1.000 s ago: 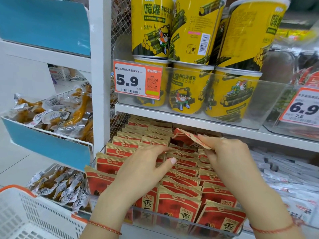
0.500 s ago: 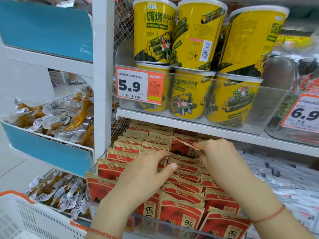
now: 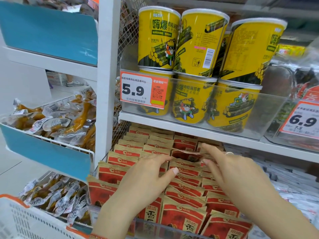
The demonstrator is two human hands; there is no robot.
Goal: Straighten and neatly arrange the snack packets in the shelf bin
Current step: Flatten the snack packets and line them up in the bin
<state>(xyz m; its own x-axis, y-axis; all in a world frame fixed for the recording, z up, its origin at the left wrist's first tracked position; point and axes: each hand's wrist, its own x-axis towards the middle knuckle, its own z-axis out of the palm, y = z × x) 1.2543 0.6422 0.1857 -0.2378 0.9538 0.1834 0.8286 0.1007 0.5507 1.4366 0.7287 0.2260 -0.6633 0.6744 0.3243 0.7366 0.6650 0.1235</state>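
Note:
Red-and-tan snack packets stand in rows inside a clear shelf bin on the lower shelf. My left hand rests on the left and middle rows, fingers spread flat over the packet tops and thumb stretched out. My right hand hovers over the right rows with its fingers straight, fingertips near a loose packet. That packet lies tilted on the middle row between my hands. I cannot tell whether the fingertips touch it.
The shelf above hangs low over the bin's back and carries yellow tubs behind a 5.9 price tag. A white post and wire racks of vacuum-packed snacks stand left. A white basket is at bottom left, and white packets lie right.
My right hand carried the loose packet down and back into the middle row and let go of it, its fingers now straight. My left hand stayed on the rows.

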